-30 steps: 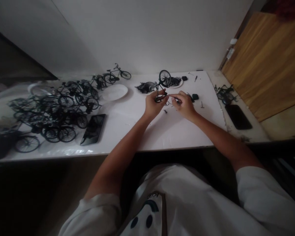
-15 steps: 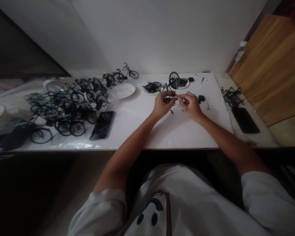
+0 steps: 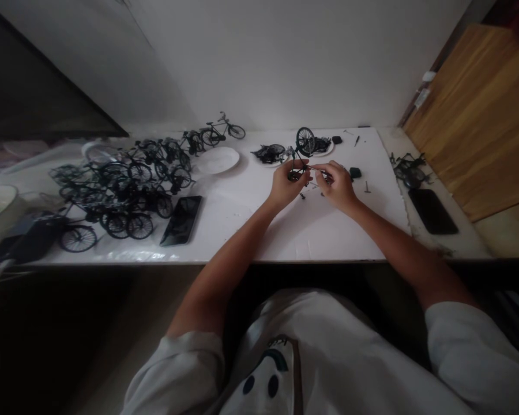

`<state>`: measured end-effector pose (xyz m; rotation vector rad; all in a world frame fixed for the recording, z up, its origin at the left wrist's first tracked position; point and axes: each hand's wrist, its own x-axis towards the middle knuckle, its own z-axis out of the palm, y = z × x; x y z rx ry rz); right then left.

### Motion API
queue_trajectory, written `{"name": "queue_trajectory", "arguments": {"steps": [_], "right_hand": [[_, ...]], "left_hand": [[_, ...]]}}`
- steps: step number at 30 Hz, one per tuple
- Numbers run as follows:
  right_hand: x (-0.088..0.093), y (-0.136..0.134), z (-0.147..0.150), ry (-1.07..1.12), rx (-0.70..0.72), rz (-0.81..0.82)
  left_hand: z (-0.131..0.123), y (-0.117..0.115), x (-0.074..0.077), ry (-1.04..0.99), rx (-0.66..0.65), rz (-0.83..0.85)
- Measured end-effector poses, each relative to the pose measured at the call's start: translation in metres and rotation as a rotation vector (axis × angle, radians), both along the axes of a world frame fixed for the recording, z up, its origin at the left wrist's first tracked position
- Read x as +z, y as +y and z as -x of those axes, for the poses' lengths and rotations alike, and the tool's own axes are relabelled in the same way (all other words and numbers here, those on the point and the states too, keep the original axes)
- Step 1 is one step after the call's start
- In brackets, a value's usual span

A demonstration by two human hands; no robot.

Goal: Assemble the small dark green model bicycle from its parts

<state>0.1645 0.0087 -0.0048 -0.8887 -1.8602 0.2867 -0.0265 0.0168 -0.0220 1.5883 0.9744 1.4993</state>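
A miniature black bicycle [image 3: 305, 142] is gripped in my left hand [image 3: 286, 183], one spoked wheel pointing up above the fingers. Its lower part is partly covered by that hand. My right hand [image 3: 338, 184] pinches a thin rod-like tool [image 3: 318, 168], whose tip reaches the bicycle at my left fingertips. What kind of tool it is, I cannot make out. Behind my hands, small plates hold dark bicycle parts [image 3: 269, 153] and further black parts [image 3: 322, 144]. Close to my right hand lies a small dark block [image 3: 355, 172], with a little T-shaped piece [image 3: 367, 187] beyond it.
Many miniature bicycles [image 3: 125, 184] crowd the table's left side, and one stands apart [image 3: 222, 130] at the wall. A white plate [image 3: 218, 160] and a phone [image 3: 181, 220] lie beside them. On the right are another dark phone-like slab [image 3: 432, 211] and dark frames [image 3: 410, 170].
The thin tool shows more plainly between my hands now, as my right fingertips have drawn slightly away from the left ones. My left hand still holds the bicycle. The view has shifted slightly.
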Motion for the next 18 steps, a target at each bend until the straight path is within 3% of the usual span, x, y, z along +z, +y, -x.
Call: {"name": "queue_trajectory", "arguments": {"steps": [6,18], "right_hand": [[0.0037,-0.0032,0.0,-0.054,0.002,0.057],[0.0059,-0.0063,0.0002,-0.014,0.006,-0.009]], "left_hand": [[0.0005,0.0003,0.0013,-0.012,0.002,0.011],[0.0022,-0.0056,0.0088,0.002,-0.044,-0.019]]}}
